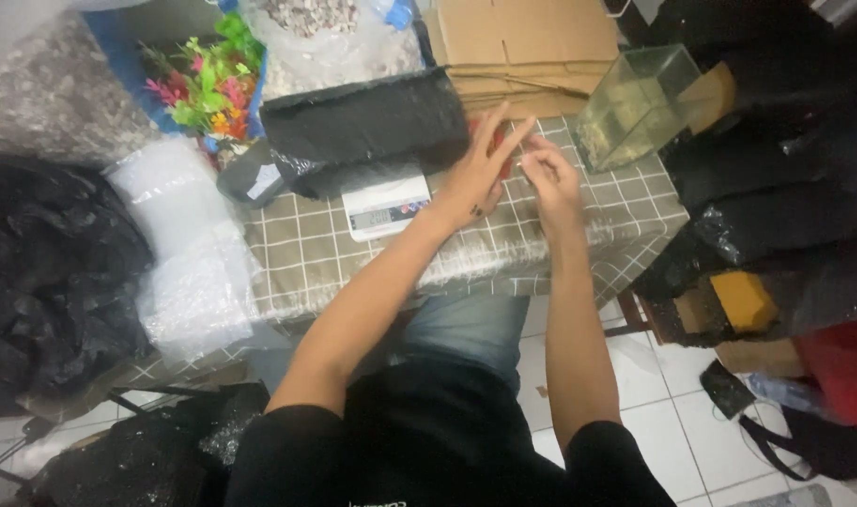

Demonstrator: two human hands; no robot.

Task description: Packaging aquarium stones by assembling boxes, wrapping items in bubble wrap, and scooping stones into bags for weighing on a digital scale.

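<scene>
Red object [505, 161] between both hands [517, 174]

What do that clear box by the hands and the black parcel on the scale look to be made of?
The clear box looks like glass or rigid clear plastic: see-through flat walls, sharp edges. The black parcel on the scale seems wrapped in glossy black plastic film, crinkled and shiny.

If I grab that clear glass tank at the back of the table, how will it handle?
The glass tank looks rigid and probably fragile, since its walls are thin clear panes. It already sits tilted near the table edge, so a push might tip it. Smooth glass could be slippery. It appears heavy for its size.
</scene>
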